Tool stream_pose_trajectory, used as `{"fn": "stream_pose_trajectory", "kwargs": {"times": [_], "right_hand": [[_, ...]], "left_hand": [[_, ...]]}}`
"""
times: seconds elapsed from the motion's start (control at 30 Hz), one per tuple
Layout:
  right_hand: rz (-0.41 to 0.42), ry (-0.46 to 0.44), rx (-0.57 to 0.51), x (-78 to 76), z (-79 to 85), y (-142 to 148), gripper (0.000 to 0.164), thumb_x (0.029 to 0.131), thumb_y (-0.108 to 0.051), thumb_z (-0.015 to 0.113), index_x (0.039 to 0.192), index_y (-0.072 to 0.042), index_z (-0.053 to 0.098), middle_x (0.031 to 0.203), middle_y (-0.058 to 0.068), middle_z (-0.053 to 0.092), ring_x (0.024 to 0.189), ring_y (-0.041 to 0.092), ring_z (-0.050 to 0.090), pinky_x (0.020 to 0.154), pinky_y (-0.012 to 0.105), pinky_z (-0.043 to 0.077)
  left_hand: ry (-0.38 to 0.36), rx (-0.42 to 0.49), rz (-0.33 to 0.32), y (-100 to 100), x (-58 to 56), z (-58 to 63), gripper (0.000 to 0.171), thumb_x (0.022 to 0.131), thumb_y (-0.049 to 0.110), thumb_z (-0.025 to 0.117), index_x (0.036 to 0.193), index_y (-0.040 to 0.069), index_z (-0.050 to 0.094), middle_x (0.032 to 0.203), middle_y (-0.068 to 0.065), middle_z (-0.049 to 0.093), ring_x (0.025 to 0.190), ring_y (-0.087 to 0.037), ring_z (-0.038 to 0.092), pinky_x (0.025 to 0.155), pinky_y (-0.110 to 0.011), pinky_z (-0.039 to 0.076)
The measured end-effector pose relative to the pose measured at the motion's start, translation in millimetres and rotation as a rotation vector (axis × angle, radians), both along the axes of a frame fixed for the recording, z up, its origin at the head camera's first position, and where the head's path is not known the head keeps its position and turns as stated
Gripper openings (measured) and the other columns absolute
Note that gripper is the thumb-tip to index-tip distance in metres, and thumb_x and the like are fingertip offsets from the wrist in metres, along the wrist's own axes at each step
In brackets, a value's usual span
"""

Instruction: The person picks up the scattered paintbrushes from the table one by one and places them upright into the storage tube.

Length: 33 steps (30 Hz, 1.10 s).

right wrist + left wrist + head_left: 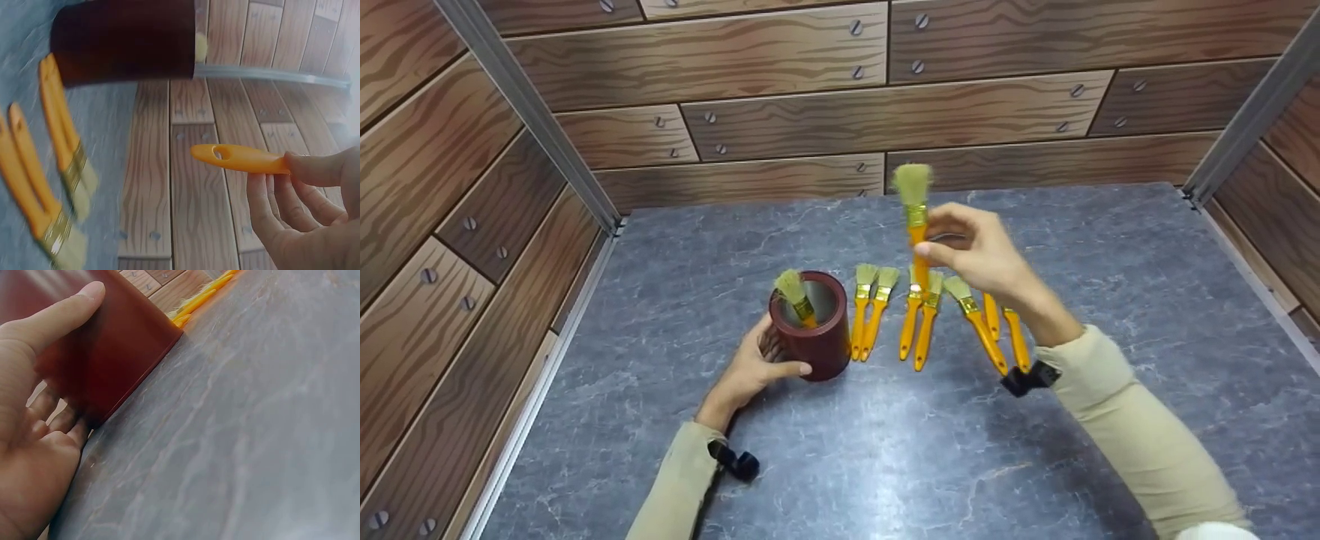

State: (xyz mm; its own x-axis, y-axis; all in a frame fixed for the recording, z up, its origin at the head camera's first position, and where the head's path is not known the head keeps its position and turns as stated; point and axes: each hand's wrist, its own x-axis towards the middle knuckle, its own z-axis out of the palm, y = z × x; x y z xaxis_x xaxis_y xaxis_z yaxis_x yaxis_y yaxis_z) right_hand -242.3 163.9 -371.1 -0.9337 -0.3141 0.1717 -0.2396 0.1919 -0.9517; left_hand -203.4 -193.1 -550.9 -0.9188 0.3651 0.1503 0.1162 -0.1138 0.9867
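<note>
My left hand (750, 367) grips the side of a dark red cylindrical can (817, 349), which stands upright on the table; in the left wrist view the thumb lies along its wall. One paintbrush (793, 294) leans inside the can, bristles up. Above the table, my right hand (979, 247) pinches another paintbrush (917, 217) by its orange handle, bristles upward. In the right wrist view the handle's holed end (225, 157) points toward the can. Below and around the right hand, several more paintbrushes (876, 315) lie on the table, some partly hidden by it.
The grey marbled table (900, 450) is bounded by wood-patterned walls (780, 67) at the back and both sides. Metal posts (547, 105) stand at the back corners. The loose brushes lie to the right of the can, with handles toward me.
</note>
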Motion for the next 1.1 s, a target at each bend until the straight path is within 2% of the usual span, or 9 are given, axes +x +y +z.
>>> {"fn": "stream_pose_trajectory", "kwargs": {"times": [0.13,0.3,0.53,0.7,0.93,1.1], "right_hand": [[0.04,0.013,-0.025,1.3,3.7,-22,0.031,0.097,0.004,0.072,0.128,0.004,0.068,0.119,0.024,0.074,0.101,0.026,0.074,0.092,0.037,0.065],[0.079,0.03,-0.043,4.3,5.0,-48,0.031,0.096,0.005,0.073,0.126,0.005,0.068,0.113,0.021,0.074,0.095,0.023,0.074,0.089,0.035,0.065],[0.153,0.048,-0.047,8.4,5.9,-75,0.029,0.098,0.001,0.074,0.126,0.004,0.068,0.111,0.02,0.073,0.093,0.026,0.074,0.089,0.047,0.066],[0.178,0.043,-0.068,9.3,3.0,-88,0.029,0.099,0.001,0.073,0.127,0.004,0.067,0.112,0.019,0.072,0.096,0.025,0.074,0.089,0.04,0.067],[0.201,0.043,-0.101,8.0,0.7,-101,0.026,0.1,-0.001,0.073,0.125,0.001,0.069,0.109,0.016,0.074,0.095,0.026,0.075,0.086,0.039,0.066],[0.189,0.068,-0.101,6.1,-1.2,-108,0.027,0.099,-0.003,0.074,0.125,-0.001,0.071,0.111,0.015,0.076,0.1,0.026,0.074,0.09,0.037,0.064]], "left_hand": [[0.006,-0.004,-0.009,0,-1.3,0.1,0.102,0.082,0.0,0.091,0.167,0.018,0.037,0.164,-0.009,0.05,0.154,-0.023,0.045,0.128,-0.031,0.037],[-0.02,-0.025,0.002,-1,0.2,-0.8,0.105,0.083,0.002,0.092,0.168,0.023,0.034,0.166,-0.004,0.048,0.156,-0.021,0.042,0.129,-0.033,0.035],[-0.023,-0.038,0.012,0,-0.8,-0.3,0.104,0.083,0.002,0.092,0.168,0.024,0.036,0.165,-0.005,0.049,0.156,-0.023,0.043,0.13,-0.037,0.033],[-0.03,-0.044,0.015,-1,-0.3,-0.5,0.104,0.082,0.002,0.092,0.167,0.024,0.036,0.165,-0.004,0.05,0.154,-0.022,0.044,0.13,-0.039,0.034],[-0.025,-0.046,0.006,0,-0.2,1.0,0.103,0.084,0.004,0.092,0.167,0.025,0.036,0.165,-0.003,0.049,0.155,-0.022,0.043,0.131,-0.04,0.033],[-0.027,-0.057,0.004,0,-1.1,2.1,0.102,0.084,0.007,0.092,0.167,0.027,0.036,0.165,-0.002,0.049,0.156,-0.022,0.042,0.131,-0.042,0.032]]}}
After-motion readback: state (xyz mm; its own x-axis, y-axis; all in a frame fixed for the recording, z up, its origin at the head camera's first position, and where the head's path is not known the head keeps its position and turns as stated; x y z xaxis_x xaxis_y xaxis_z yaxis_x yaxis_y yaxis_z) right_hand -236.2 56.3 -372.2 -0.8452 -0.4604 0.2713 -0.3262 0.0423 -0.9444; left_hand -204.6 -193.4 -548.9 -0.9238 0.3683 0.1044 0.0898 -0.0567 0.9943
